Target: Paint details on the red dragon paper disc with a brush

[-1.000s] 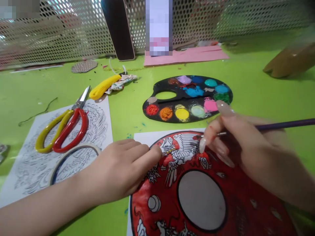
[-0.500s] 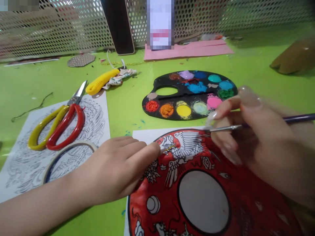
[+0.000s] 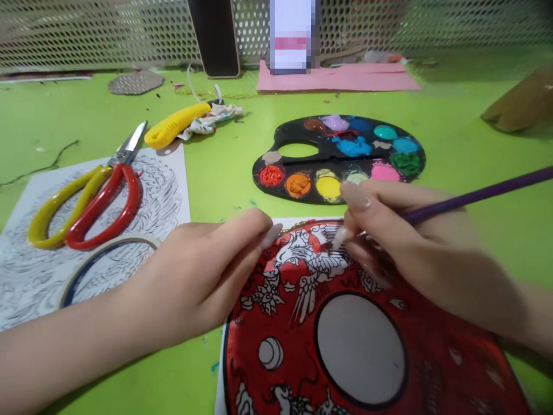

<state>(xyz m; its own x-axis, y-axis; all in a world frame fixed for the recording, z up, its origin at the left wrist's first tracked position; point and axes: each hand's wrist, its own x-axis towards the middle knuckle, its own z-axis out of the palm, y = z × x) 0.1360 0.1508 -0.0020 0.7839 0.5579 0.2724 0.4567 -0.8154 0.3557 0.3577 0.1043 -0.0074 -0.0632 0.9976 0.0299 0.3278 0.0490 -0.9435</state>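
Observation:
A round picture [image 3: 276, 328], painted red with black-outlined white birds and flowers and a plain grey-white centre circle, lies before me. My left hand [image 3: 216, 265] is closed at its upper left edge, fingertips pinched on a thin gold cord [image 3: 298, 225] running along the black rim. My right hand [image 3: 397, 230] grips a paintbrush [image 3: 479, 197] with a purple handle; its fingertips hide most of the bristle end, over the bird's wing. Just behind stands a black paint palette [image 3: 302, 163] with several colours in its wells.
Scissors [image 3: 103, 190] with yellow and red handles and a tape roll [image 3: 108, 253] lie on a line-drawn sheet [image 3: 166, 196] at left. A yellow cutter [image 3: 177, 124] is beyond. Phones, pink paper [image 3: 337, 79] and a perforated metal screen [image 3: 108, 34] line the back.
My right hand has moved left and down, tilting the brush handle up. My left fingertips shifted slightly up and left; the gold cord went from the bird's head to the rim.

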